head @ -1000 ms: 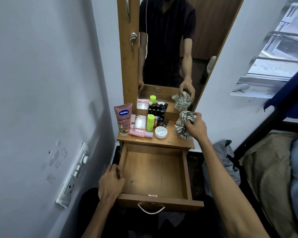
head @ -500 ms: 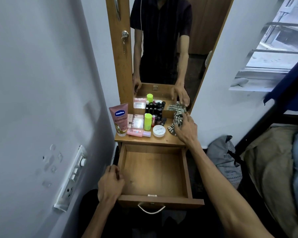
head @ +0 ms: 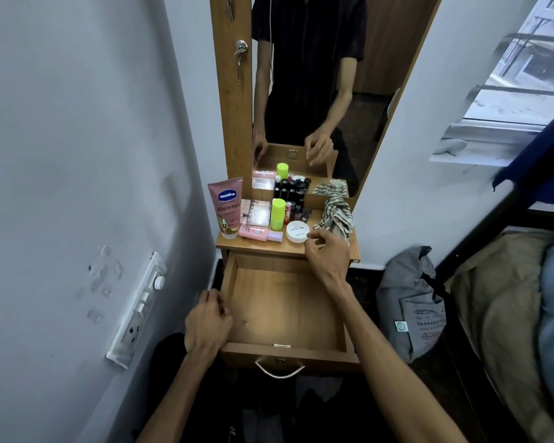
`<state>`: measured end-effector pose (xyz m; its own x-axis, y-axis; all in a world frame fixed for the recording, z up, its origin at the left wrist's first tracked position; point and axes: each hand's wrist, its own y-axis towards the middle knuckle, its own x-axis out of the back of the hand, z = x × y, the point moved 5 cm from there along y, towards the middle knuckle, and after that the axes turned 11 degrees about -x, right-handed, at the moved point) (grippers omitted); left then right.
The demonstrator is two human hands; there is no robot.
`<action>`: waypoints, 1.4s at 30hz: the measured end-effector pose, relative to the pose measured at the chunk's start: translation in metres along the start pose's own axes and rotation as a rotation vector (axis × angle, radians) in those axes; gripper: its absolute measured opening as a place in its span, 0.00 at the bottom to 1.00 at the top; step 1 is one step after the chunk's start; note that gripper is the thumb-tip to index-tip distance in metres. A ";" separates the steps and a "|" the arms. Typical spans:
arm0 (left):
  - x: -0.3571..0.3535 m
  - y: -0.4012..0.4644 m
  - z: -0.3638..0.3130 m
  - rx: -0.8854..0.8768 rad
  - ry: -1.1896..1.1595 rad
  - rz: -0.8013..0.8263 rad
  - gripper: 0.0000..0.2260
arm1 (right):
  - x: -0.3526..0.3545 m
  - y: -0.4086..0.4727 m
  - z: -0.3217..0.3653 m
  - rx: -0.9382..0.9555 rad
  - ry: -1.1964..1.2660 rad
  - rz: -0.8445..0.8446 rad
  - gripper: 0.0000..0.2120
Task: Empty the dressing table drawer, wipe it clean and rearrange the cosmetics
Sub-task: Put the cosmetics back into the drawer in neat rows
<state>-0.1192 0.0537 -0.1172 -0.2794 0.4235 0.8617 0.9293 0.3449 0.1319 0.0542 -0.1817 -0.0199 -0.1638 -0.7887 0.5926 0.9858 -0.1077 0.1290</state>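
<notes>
Cloth [head: 335, 215] put down now, lying in a heap at the back right of the table [head: 269, 248], next to the mirror. A second ago held up in the right hand [head: 327, 254], half a second ago being set down. Means wiping looks done, and time to put things back.

Drawer [head: 282, 302] pulled all the way out and bare inside, long way running from the table toward the person, handle at the near end.

Right hand now low over the front of the table, fingers [head: 314, 235] curled loosely and touching the edge of the round white jar [head: 297, 231]. Not gripping it yet. Jar lying flat, lid up.

Left hand [head: 208, 321] resting on the left wall of the drawer, fingers closed around the edge.

Other cosmetics on the table: pink Vaseline tube [head: 227, 208] standing on its cap, green bottle [head: 277, 213] standing up, small pink tube [head: 260, 233] lying on its side, long way left to right.

Likely next: pick up the jar and put it in the drawer.
</notes>
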 end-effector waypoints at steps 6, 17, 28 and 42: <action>-0.002 0.000 0.001 0.008 0.018 0.015 0.07 | -0.021 -0.015 0.018 -0.032 0.020 0.078 0.06; 0.001 -0.003 -0.004 0.039 -0.001 0.030 0.08 | -0.097 -0.005 0.144 0.019 0.220 0.267 0.41; 0.001 -0.001 0.000 0.034 -0.003 0.012 0.07 | -0.115 -0.002 0.143 0.074 0.256 0.260 0.41; 0.002 -0.001 0.000 0.026 0.020 -0.003 0.06 | -0.105 0.003 0.142 0.048 0.453 0.402 0.07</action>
<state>-0.1208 0.0538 -0.1156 -0.2768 0.4054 0.8712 0.9220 0.3676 0.1219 0.0685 -0.0136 0.0310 0.2636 -0.9424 0.2060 0.9626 0.2708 0.0075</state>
